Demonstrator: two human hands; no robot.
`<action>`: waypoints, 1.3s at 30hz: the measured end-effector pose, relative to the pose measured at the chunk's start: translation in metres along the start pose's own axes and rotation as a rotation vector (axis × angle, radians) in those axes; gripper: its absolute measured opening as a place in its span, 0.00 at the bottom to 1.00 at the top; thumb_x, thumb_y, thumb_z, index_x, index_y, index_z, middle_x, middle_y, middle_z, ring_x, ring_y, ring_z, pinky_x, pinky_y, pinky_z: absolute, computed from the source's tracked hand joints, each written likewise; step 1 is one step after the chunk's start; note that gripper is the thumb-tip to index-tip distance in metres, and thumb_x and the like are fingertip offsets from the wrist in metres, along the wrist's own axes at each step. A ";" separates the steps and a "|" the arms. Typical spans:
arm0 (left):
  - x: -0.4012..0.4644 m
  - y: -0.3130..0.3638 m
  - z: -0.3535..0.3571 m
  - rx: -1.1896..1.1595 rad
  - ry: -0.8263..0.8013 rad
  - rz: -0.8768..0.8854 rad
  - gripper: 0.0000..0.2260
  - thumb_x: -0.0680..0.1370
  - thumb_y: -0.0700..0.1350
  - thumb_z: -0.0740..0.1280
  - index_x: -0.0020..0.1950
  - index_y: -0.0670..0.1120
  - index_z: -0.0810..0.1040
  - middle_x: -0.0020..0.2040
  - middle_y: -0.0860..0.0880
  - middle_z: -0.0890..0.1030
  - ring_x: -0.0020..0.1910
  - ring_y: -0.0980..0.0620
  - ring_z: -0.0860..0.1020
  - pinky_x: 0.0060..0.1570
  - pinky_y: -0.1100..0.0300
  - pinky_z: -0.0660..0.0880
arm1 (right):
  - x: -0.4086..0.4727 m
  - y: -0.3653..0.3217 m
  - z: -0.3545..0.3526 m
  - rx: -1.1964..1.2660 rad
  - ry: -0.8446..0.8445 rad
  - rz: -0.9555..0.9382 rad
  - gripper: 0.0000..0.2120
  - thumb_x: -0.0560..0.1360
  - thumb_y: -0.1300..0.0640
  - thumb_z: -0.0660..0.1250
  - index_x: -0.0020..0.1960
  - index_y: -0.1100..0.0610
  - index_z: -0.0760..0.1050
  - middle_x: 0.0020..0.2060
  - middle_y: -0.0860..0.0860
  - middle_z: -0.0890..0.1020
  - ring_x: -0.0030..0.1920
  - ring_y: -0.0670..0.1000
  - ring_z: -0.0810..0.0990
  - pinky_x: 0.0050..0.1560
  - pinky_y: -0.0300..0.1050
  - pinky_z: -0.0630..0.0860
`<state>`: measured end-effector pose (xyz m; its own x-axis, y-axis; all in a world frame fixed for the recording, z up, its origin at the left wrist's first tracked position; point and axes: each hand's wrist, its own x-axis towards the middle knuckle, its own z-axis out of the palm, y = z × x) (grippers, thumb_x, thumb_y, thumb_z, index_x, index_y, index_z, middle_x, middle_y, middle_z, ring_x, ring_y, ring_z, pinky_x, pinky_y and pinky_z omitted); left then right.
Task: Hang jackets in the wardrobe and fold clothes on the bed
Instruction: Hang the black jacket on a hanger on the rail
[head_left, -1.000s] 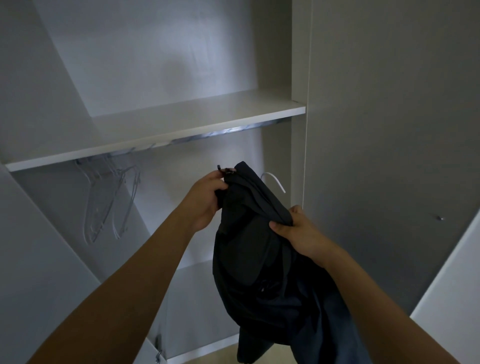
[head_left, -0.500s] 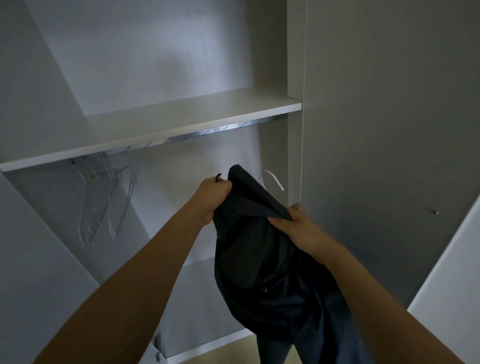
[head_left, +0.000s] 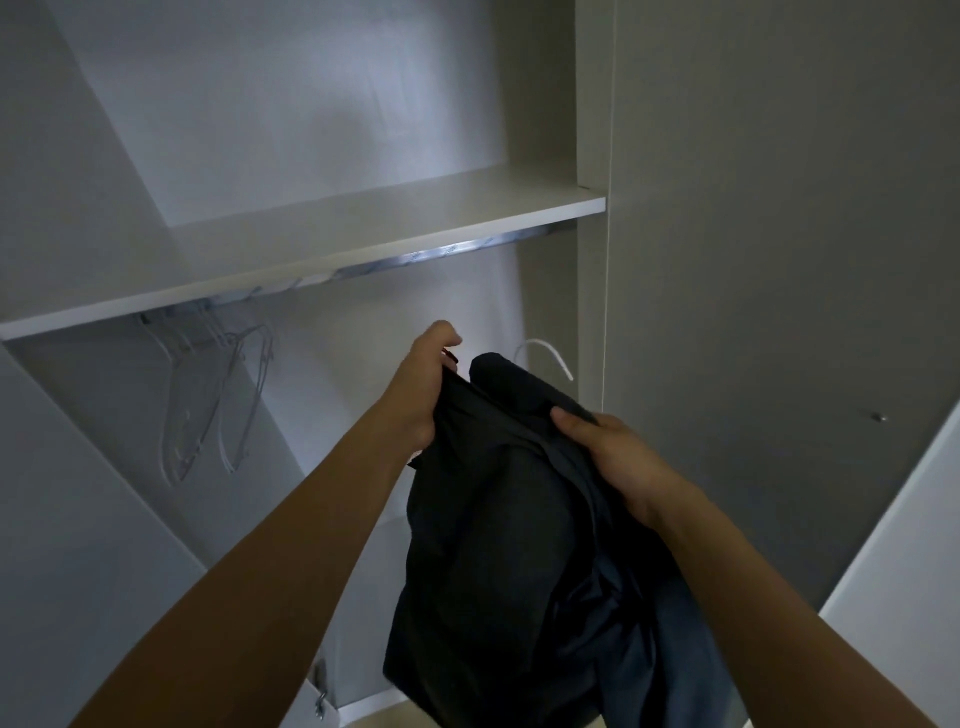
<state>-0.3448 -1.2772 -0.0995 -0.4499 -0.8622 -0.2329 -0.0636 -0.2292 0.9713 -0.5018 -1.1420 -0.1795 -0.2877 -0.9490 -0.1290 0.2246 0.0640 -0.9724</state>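
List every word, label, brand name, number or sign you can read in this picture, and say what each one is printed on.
None can be read.
The dark jacket, gripped by the left hand and the right hand, shows no legible label or logo.
The white shelf, the metal rail, the empty hangers and the wardrobe door bear no print.
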 end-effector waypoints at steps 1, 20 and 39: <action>0.004 -0.002 -0.008 0.095 0.002 0.003 0.14 0.68 0.54 0.70 0.30 0.47 0.71 0.32 0.48 0.73 0.33 0.50 0.72 0.43 0.53 0.71 | 0.000 -0.001 0.001 -0.003 0.010 -0.031 0.18 0.76 0.43 0.67 0.58 0.54 0.80 0.50 0.54 0.85 0.51 0.54 0.84 0.49 0.44 0.80; 0.003 -0.012 -0.022 0.358 -0.524 0.506 0.28 0.76 0.39 0.68 0.70 0.64 0.68 0.36 0.58 0.79 0.33 0.55 0.72 0.37 0.61 0.74 | -0.031 -0.009 -0.014 0.268 -0.043 -0.001 0.21 0.74 0.53 0.65 0.64 0.61 0.76 0.58 0.60 0.81 0.58 0.61 0.81 0.60 0.53 0.76; -0.014 0.003 0.019 0.529 -0.472 0.568 0.06 0.81 0.36 0.62 0.49 0.41 0.79 0.31 0.56 0.76 0.25 0.62 0.69 0.30 0.72 0.67 | -0.027 -0.008 -0.001 -0.256 0.124 -0.237 0.07 0.69 0.51 0.76 0.41 0.54 0.84 0.51 0.61 0.80 0.49 0.54 0.83 0.52 0.45 0.78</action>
<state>-0.3560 -1.2571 -0.0927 -0.8494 -0.4804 0.2186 -0.0688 0.5114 0.8566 -0.4969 -1.1170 -0.1683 -0.4177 -0.9033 0.0980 -0.0976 -0.0626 -0.9933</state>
